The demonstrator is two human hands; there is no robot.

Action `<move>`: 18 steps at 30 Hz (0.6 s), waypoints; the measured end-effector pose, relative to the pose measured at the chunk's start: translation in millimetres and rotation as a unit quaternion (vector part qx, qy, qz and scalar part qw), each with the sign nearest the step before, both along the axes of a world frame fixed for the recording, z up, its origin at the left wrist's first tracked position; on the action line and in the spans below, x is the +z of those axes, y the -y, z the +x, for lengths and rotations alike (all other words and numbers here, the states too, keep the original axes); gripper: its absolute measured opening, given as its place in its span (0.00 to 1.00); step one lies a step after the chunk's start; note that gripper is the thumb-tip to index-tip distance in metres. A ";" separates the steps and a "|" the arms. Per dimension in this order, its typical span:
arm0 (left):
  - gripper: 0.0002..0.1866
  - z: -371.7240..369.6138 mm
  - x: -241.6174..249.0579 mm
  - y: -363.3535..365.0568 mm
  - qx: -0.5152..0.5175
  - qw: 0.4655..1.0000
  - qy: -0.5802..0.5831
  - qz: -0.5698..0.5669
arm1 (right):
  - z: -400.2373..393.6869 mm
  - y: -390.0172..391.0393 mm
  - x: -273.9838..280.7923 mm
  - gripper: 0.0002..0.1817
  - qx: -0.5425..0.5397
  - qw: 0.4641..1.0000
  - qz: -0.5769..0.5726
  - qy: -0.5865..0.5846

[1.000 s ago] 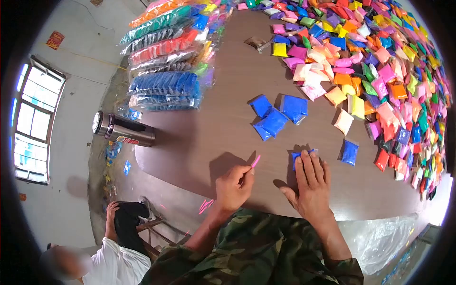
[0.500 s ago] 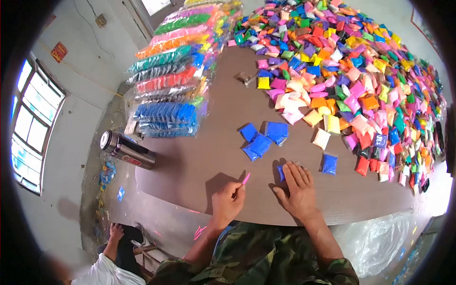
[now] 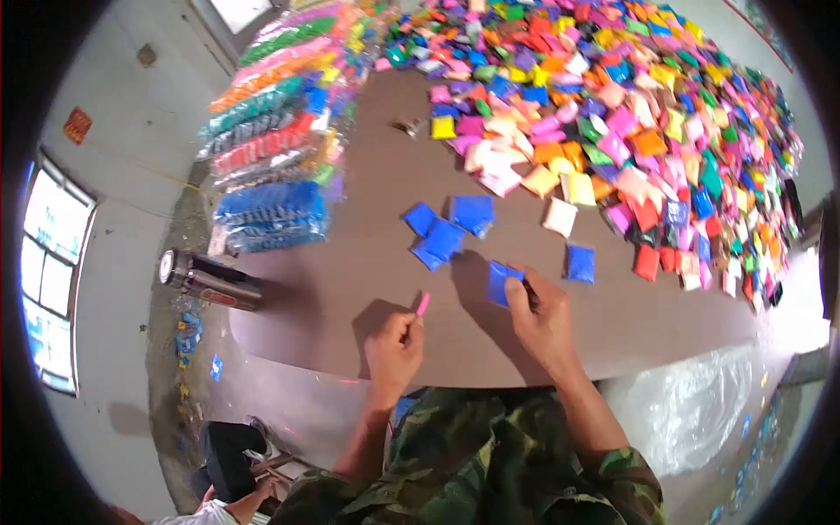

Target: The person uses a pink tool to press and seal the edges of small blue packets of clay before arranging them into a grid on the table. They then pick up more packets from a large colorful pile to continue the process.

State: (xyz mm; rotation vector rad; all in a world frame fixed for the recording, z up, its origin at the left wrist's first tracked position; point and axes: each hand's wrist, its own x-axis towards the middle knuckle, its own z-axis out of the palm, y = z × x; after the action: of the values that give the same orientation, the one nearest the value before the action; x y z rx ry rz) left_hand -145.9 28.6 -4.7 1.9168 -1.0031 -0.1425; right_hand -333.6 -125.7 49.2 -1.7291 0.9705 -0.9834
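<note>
Between the thumb and fingers of my right hand [image 3: 544, 313] is a small blue packet [image 3: 500, 284], held up over the brown table. My left hand [image 3: 394, 350] is closed in a pinch on a thin pink strip [image 3: 423, 304] that sticks up past the fingertips. Several more blue packets [image 3: 442, 238] lie in an overlapping group ahead of my hands. A single blue packet [image 3: 580, 263] rests to the right of my right hand, with a pale peach packet [image 3: 560, 217] beyond it.
A large heap of multicoloured packets [image 3: 612, 131] covers the table's [image 3: 367, 175] far right. Clear bags of colour-sorted packets [image 3: 271, 206] are stacked at the left. A steel flask [image 3: 214, 282] lies by the left edge. Another person's legs [image 3: 229, 459] show at lower left.
My right hand, flat over a blue packet before, has picked it up between thumb and fingers. My left hand keeps the pink strip. The whole view has shifted slightly.
</note>
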 end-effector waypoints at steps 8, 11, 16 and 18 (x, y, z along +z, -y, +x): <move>0.04 3.9 -3.4 -0.6 -0.016 1.000 -0.013 0.002 | -20.0 -14.3 -21.6 0.14 -0.061 0.995 0.069 -0.042; 0.04 3.3 -4.5 0.4 -0.016 1.000 -0.020 -0.007 | -31.2 -16.6 -30.2 0.14 -0.103 0.991 -0.025 -0.082; 0.05 0.4 2.3 -0.3 -0.018 0.999 -0.028 0.017 | -63.7 -27.8 -12.8 0.15 -0.117 0.972 -0.032 -0.200; 0.05 0.2 3.2 0.0 -0.020 0.999 -0.039 0.016 | -73.9 -36.7 -4.7 0.14 -0.107 0.957 -0.064 -0.260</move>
State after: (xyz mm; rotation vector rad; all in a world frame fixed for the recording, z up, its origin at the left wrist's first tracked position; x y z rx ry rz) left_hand -145.7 28.6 -1.5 1.9049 -0.9917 -0.2559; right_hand -407.5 -89.0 44.5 -2.0779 1.4814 -0.7434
